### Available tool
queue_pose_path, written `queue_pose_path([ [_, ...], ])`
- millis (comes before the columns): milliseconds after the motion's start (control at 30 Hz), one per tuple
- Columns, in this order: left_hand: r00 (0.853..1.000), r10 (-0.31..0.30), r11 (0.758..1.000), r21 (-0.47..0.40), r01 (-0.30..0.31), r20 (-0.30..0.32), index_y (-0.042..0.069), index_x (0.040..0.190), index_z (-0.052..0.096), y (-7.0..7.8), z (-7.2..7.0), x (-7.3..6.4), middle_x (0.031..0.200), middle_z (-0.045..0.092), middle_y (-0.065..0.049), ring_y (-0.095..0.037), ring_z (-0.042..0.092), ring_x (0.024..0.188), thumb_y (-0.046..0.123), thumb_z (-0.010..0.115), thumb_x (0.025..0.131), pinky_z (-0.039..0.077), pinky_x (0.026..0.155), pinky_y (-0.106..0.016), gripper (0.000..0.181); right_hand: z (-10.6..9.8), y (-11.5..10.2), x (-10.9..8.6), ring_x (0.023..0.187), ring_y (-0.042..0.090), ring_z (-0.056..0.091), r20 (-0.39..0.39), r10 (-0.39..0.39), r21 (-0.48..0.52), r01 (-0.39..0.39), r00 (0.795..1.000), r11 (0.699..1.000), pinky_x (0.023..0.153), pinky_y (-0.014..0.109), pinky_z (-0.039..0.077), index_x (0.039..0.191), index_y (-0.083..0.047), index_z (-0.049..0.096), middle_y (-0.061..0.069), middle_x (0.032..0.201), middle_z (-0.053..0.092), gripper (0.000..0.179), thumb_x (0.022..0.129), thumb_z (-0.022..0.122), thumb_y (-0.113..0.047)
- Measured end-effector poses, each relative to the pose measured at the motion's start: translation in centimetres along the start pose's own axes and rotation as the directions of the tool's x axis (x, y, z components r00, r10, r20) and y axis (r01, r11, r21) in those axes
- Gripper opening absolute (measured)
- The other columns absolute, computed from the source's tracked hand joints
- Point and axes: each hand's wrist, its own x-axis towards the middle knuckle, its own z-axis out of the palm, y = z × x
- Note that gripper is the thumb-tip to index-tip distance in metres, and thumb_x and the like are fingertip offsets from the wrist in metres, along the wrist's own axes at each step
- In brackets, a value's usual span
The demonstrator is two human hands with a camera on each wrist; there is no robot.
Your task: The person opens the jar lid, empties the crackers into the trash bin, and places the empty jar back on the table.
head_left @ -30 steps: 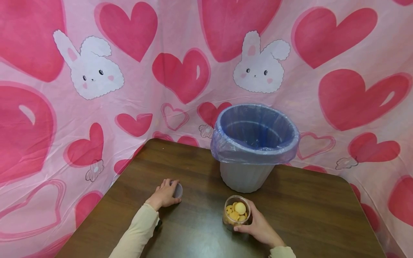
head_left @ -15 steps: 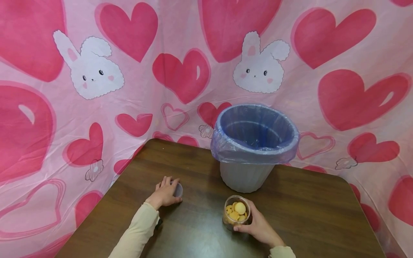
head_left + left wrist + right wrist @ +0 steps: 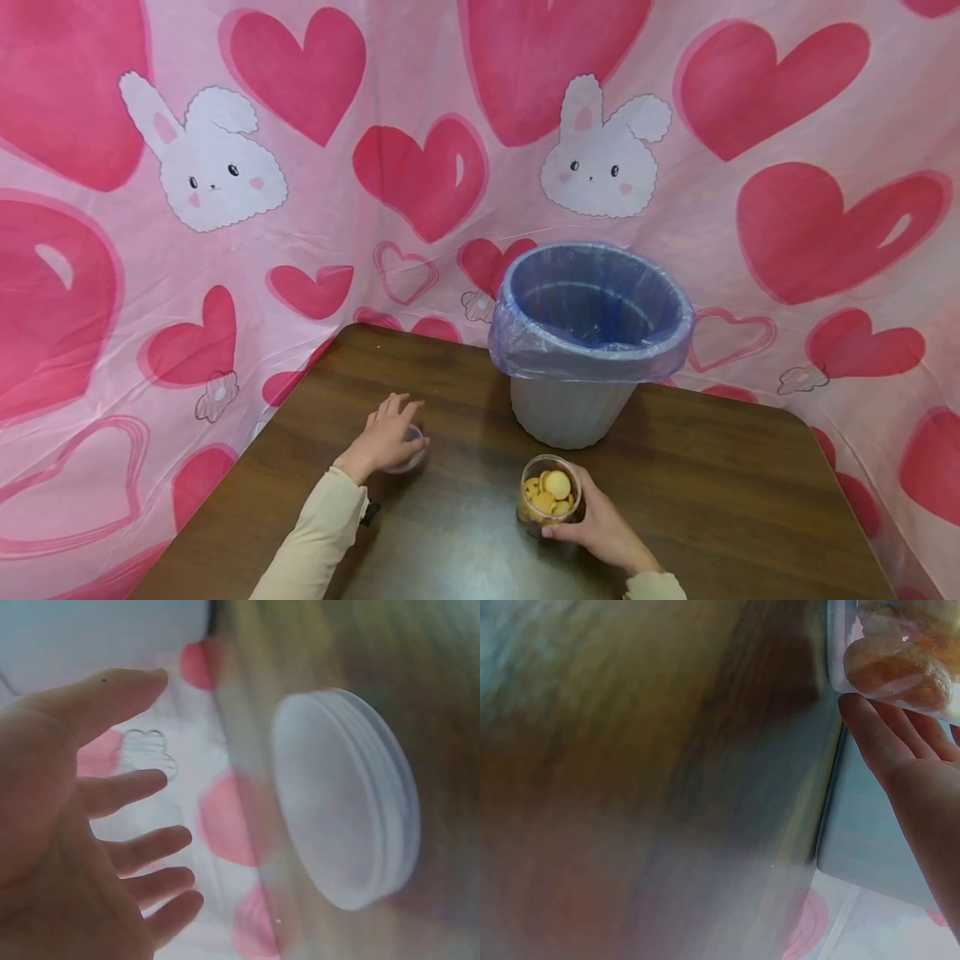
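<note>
My left hand (image 3: pixel 384 437) hovers over a round translucent lid (image 3: pixel 406 462) lying on the table, with its fingers spread. In the left wrist view, a gap shows between the extended fingers and the lid (image 3: pixel 341 802). My right hand (image 3: pixel 604 522) grips a clear plastic jar (image 3: pixel 527 518) from its right side, thumb at the front. Inside the uncovered jar are several round golden cookies (image 3: pixel 553 492), seen through its wall in the right wrist view too. That view shows fingertips right at the jar's edge (image 3: pixel 837 652).
A grey waste bin (image 3: pixel 573 408) with a translucent blue-purple liner (image 3: pixel 592 364) stands behind the jar, towards the table's back edge. The brown wooden table (image 3: pixel 465 533) has a pink curtain (image 3: pixel 420 75) with hearts and rabbits behind it.
My left hand has come up off the lid and shifted slightly forward, so more of the lid's near edge shows. The right hand and jar stay put.
</note>
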Motion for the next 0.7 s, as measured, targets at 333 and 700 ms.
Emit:
queue_pose_path([
  [333,0.978,0.113,0.988,-0.082,-0.129,-0.176,0.002,0.131,0.054,3.2,-2.2,0.7,0.138,0.046,-0.024,-0.04,0.038,0.132,0.023,0.066,0.089,0.033,0.105,-0.061,0.049,0.0,0.1,0.2,0.123,0.022,0.049,-0.007,0.003,-0.013,-0.003,1.0,1.0,0.095,0.022,0.043,0.142,-0.018,0.038,0.005,0.138,0.051,0.091,0.066,0.088,-0.024],
  [700,0.858,0.177,0.939,-0.18,-0.294,-0.482,0.001,0.126,0.057,6.9,-4.7,1.5,0.127,0.055,-0.013,-0.028,0.055,0.12,0.014,0.063,0.092,0.046,0.101,-0.044,0.037,0.1,0.1,0.2,0.121,0.019,0.05,-0.017,-0.013,-0.076,0.011,1.0,0.997,0.097,0.025,0.043,0.141,-0.02,0.04,0.001,0.137,0.051,0.091,0.065,0.089,-0.03],
])
